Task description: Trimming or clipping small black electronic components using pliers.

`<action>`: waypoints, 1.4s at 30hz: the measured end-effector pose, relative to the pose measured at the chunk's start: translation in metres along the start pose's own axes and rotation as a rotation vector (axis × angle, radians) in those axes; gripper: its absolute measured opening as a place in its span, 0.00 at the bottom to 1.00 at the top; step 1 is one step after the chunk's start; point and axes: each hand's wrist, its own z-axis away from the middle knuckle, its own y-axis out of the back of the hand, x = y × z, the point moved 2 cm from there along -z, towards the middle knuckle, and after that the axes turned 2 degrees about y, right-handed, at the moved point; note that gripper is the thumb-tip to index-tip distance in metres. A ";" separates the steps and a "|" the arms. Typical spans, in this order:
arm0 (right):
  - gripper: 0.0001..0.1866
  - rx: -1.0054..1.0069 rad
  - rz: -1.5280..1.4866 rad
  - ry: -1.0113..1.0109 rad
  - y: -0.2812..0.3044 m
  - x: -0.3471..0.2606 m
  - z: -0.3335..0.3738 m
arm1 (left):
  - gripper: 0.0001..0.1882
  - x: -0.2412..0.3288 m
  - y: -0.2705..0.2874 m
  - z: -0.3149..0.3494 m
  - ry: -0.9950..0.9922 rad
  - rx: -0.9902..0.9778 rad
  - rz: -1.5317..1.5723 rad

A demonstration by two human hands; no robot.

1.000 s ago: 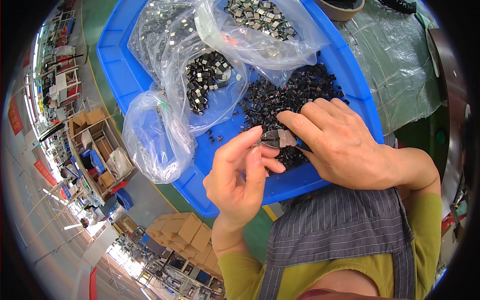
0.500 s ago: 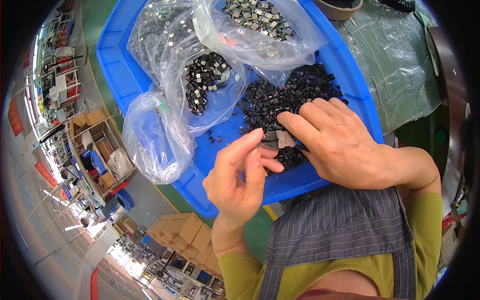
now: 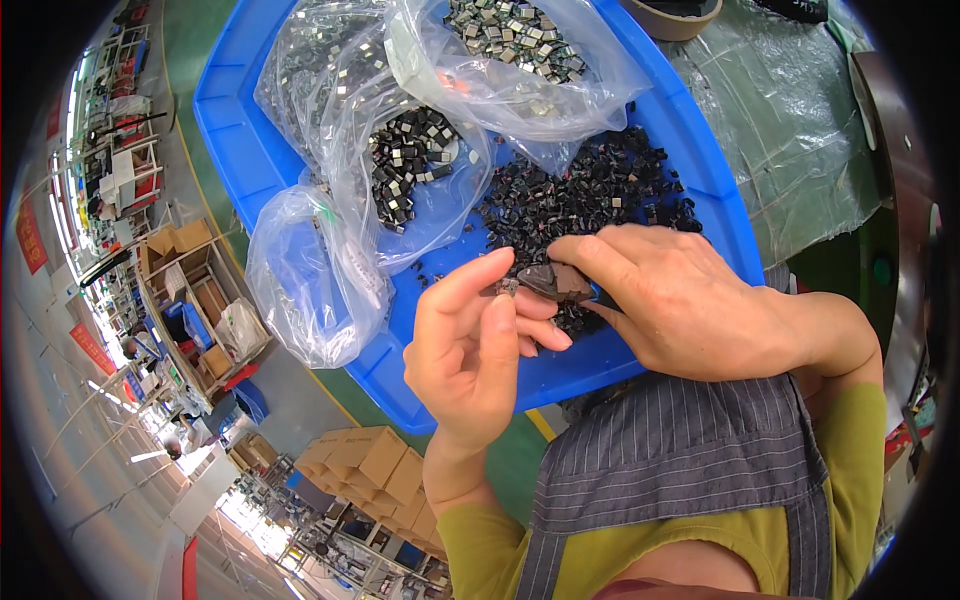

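My right hand is closed around a pair of dark metal pliers. Its head points left toward my other hand, while the handles are mostly hidden under my palm. At the tip of the jaws, my left hand holds a small dark grey part at thumb and fingertips. Its exact kind is too small to make out. Both hands are above the near side of a blue plastic tray. Beneath and beyond them spreads a heap of small black pieces.
Clear plastic bags lie in the tray's left and far parts. One holds black and silver blocks, another silvery blocks. A round tan container stands at far right on a green sheet. Cardboard boxes are stacked at lower left.
The pliers' head has turned and now looks darker. My left thumb and index finger have spread slightly, showing the small part. My right fingers have curled in and shifted a little nearer.
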 end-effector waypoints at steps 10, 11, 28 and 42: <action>0.17 0.147 0.360 0.056 0.002 -0.003 -0.003 | 0.13 0.002 -0.008 -0.001 0.016 0.095 -0.090; 0.17 0.147 0.359 0.056 0.001 -0.003 -0.003 | 0.13 0.002 -0.008 -0.001 0.001 0.094 -0.110; 0.14 0.109 0.324 0.033 -0.003 -0.001 -0.001 | 0.12 -0.006 -0.006 0.002 -0.135 0.024 -0.154; 0.15 -0.103 -0.110 -0.018 0.000 0.002 0.000 | 0.12 -0.002 -0.001 -0.002 0.087 -0.038 0.129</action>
